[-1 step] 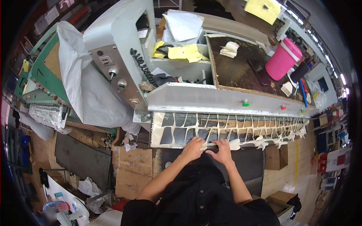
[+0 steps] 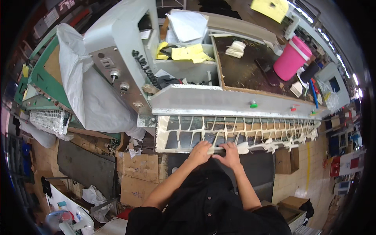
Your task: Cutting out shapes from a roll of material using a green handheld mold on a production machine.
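A long strip of cream cut-out sheet [image 2: 162, 135], left as an open lattice like a net, lies along the machine's front ledge. Its near edge is bunched and lumpy toward the right. My left hand [image 2: 200, 152] is closed over that near edge, fingertips pressing on the material. Close by on its right, my right hand [image 2: 230, 155] also grips the edge, fingers bent over it and thumb pointing toward the left hand. Just what lies under the fingers is hidden.
Beyond the lattice runs a grey machine panel [image 2: 196, 102] with a green button [image 2: 253, 104] and a red button [image 2: 293, 109]. Behind it are a pink jug [image 2: 290, 62], a dark phone [image 2: 268, 73] and yellow pieces [image 2: 190, 53]. Flattened cardboard [image 2: 139, 176] lies at lower left.
The whole view has shifted very slightly. Both hands keep their hold at about the same spot on the lattice's near edge.
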A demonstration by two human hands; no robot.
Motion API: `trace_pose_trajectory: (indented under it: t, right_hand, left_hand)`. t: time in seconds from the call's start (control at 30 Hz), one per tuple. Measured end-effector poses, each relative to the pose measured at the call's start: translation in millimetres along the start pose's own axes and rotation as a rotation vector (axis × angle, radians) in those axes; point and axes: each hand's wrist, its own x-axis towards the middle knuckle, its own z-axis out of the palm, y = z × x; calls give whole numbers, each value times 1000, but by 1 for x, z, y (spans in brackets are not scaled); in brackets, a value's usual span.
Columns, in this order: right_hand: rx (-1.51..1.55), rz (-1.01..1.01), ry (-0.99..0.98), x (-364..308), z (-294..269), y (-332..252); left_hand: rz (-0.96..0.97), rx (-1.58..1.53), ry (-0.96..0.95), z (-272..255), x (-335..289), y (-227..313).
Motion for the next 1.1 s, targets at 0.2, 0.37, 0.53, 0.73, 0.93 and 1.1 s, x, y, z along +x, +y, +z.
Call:
trace_pose_trajectory:
  t: [0.2, 0.37, 0.53, 0.73, 0.93, 1.1]
  right_hand:
    - [-155, 74, 32, -4, 19, 9]
    - [-131, 84, 30, 4, 19, 6]
    - [-105, 15, 3, -4, 18, 9]
    - [-12, 9, -228, -39, 7, 16]
    - [309, 10, -334, 30, 20, 1]
    - [454, -113, -32, 89, 97, -47]
  left_hand:
    - [1, 21, -2, 0, 8, 18]
    - [2, 11, 114, 8, 6, 15]
    - [-29, 0, 43, 11, -4, 9]
    - [58, -63, -118, -29, -37, 9]
    - [-454, 389, 452, -88, -12, -49]
    - [-543, 479, 105, -83, -14, -84]
